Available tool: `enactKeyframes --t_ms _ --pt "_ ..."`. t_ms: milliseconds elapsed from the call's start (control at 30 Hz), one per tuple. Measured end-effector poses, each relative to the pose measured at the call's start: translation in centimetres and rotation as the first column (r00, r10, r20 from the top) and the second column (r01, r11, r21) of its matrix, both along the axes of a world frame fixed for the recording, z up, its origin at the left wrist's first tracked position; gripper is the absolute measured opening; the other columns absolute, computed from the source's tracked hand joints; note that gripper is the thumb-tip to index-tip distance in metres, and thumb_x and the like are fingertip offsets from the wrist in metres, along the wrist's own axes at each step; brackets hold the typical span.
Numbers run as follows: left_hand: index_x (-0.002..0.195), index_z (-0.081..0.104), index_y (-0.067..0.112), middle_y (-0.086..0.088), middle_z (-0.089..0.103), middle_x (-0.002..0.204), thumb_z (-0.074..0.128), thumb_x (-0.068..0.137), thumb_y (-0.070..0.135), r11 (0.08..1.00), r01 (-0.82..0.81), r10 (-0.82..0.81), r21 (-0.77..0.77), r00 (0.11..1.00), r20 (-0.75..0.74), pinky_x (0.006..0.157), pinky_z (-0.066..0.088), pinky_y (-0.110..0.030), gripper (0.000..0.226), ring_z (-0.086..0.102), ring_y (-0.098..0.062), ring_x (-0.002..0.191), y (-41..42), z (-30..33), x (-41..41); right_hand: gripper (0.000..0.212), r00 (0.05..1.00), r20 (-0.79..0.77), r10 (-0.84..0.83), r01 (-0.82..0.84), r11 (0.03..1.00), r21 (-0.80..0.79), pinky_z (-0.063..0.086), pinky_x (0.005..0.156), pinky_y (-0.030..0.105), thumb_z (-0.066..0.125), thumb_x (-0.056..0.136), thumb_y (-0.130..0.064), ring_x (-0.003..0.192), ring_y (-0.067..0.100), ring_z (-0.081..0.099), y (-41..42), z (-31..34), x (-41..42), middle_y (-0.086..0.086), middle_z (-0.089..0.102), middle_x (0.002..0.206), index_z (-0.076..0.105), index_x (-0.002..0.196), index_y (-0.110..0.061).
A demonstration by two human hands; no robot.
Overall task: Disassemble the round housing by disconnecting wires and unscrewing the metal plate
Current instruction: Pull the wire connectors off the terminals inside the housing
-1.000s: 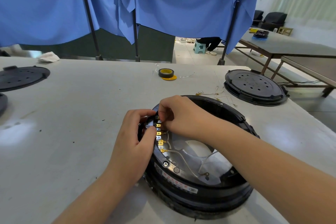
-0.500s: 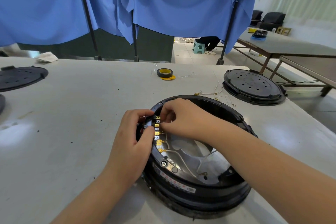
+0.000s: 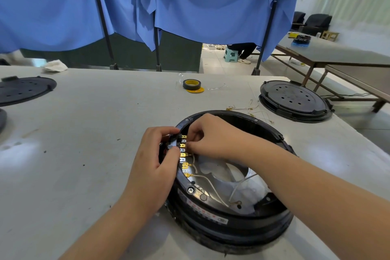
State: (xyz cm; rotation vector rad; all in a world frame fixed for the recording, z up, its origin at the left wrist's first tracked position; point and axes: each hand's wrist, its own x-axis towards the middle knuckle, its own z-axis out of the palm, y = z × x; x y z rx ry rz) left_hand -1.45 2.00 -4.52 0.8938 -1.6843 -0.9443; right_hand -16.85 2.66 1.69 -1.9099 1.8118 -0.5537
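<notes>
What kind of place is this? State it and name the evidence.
Most likely a workshop or disassembly station. A round housing lies opened on a grey worktable, similar black round covers sit nearby, and blue curtains on poles screen the bench from more tables beyond.

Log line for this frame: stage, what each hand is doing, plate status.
stage: disconnecting wires | left hand: grips terminal block at round housing rim | right hand: pinches at a terminal | metal plate: in place
</notes>
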Motion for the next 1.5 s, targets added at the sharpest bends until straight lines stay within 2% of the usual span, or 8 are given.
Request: enactKeyframes --t_ms 167,400,700,933,1100,1200,1333,1500 --pt "0.111 0.06 0.027 0.015 0.059 0.109 0.047 0.08 0.024 1.0 0.008 -0.008 -0.008 1.0 -0.002 0.081 0.044 -0.006 0.034 0.055 0.007 0.106 -0.05 -0.02 -0.04 0.013 1.0 -0.006 -0.003 0.004 0.999 0.035 0.053 0.067 0.028 0.067 0.085 -0.018 0.068 0.012 0.062 -0.19 -0.05 0.09 -0.002 0.068 0.07 0.067 0.072 -0.021" --pt "0.111 0.06 0.026 0.015 0.059 0.109 0.046 0.08 0.022 1.0 0.005 -0.005 -0.018 1.0 -0.002 0.079 0.043 -0.005 0.034 0.055 0.008 0.105 -0.01 0.01 -0.09 0.016 0.998 0.02 -0.059 0.057 0.995 0.077 0.041 0.052 0.013 0.068 0.085 -0.02 0.058 0.002 0.054 -0.3 0.02 0.01 -0.011 0.061 0.062 0.069 0.07 -0.023" --pt "0.11 0.06 0.026 0.014 0.059 0.108 0.046 0.08 0.022 1.0 0.001 -0.001 -0.01 1.0 -0.008 0.08 0.044 -0.007 0.033 0.055 0.006 0.105 0.0 -0.02 -0.12 0.007 0.997 -0.04 -0.073 0.075 0.996 0.042 0.044 0.064 0.026 0.064 0.083 -0.022 0.063 0.006 0.054 0.08 -0.27 -0.2 -0.012 0.058 0.062 0.071 0.082 -0.021" --pt "0.111 0.06 0.025 0.014 0.059 0.109 0.046 0.08 0.022 1.0 -0.001 0.001 -0.017 1.0 -0.009 0.082 0.045 -0.009 0.034 0.056 0.005 0.106 -0.04 -0.01 -0.16 0.014 0.996 -0.08 -0.024 0.018 0.997 -0.073 0.05 0.088 0.041 0.064 0.079 -0.023 0.091 0.015 0.06 0.29 -0.13 0.04 -0.006 0.066 0.09 0.067 0.093 -0.022" --pt "0.112 0.061 0.023 0.013 0.059 0.11 0.046 0.08 0.022 1.0 0.001 -0.001 -0.015 1.0 -0.012 0.082 0.045 -0.009 0.035 0.055 0.005 0.106 0.02 0.02 -0.16 0.013 0.999 -0.053 -0.005 0.0 0.996 -0.087 0.052 0.081 0.035 0.067 0.078 -0.025 0.083 0.011 0.061 0.4 -0.01 -0.01 -0.005 0.068 0.085 0.069 0.09 -0.022" --pt "0.112 0.061 0.023 0.012 0.059 0.109 0.046 0.081 0.022 1.0 -0.001 0.001 -0.019 1.0 -0.012 0.083 0.045 -0.01 0.034 0.056 0.005 0.106 0.05 0.05 -0.15 0.016 1.0 -0.027 -0.014 0.012 0.997 -0.073 0.041 0.073 0.025 0.07 0.078 -0.026 0.074 0.004 0.055 0.43 -0.15 -0.13 -0.008 0.069 0.084 0.068 0.094 -0.024" --pt "0.111 0.061 0.024 0.011 0.059 0.11 0.046 0.081 0.023 1.0 -0.001 0.001 -0.01 1.0 -0.012 0.086 0.047 -0.02 0.034 0.056 0.002 0.107 0.06 0.08 -0.13 0.023 0.994 0.11 -0.014 0.015 1.0 -0.006 0.041 0.063 0.016 0.071 0.078 -0.017 0.062 -0.002 0.057 0.47 -0.16 -0.25 -0.006 0.072 0.079 0.066 0.1 -0.022" --pt "0.11 0.061 0.023 0.01 0.059 0.109 0.046 0.08 0.022 0.999 -0.01 0.011 -0.03 1.0 0.004 0.084 0.044 -0.01 0.033 0.055 0.003 0.106 0.0 0.07 -0.15 0.027 0.993 0.121 0.011 -0.014 1.0 0.02 0.04 0.055 0.01 0.07 0.078 -0.011 0.056 -0.007 0.056 0.49 -0.03 -0.32 -0.003 0.074 0.078 0.065 0.104 -0.019"
